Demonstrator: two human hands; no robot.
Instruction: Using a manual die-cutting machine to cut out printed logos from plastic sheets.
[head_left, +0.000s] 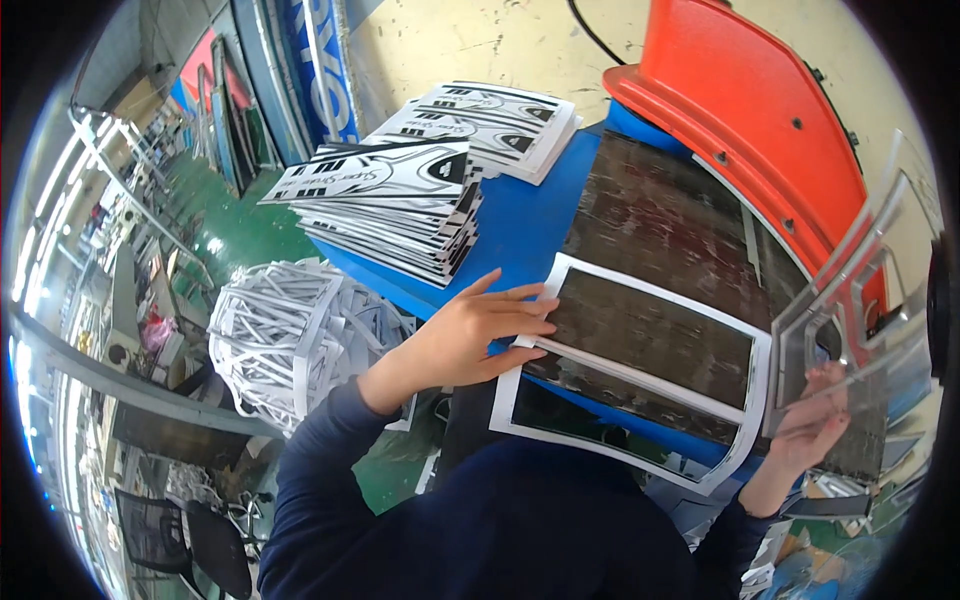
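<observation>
My left hand (470,335) has its fingers spread, the tips resting on the left border of a white paper frame (660,283). That sheet has two cut-out openings with a thin strip between them, and its near part hangs over the front edge of a dark, scuffed cutting board (640,190). At the right, my right hand (808,425) grips a clear plastic cutting template (800,345) by its lower edge. The template is raised and tilted, with shaped outlines on it. My fingers show partly through the clear plastic.
Stacks of printed black-and-white sheets (385,190) lie on a blue table (530,215). A big red machine part (745,110) overhangs the board's far right. White paper offcuts (300,340) heap up at the left above a green floor (225,225). A dark chair (185,535) stands lower left.
</observation>
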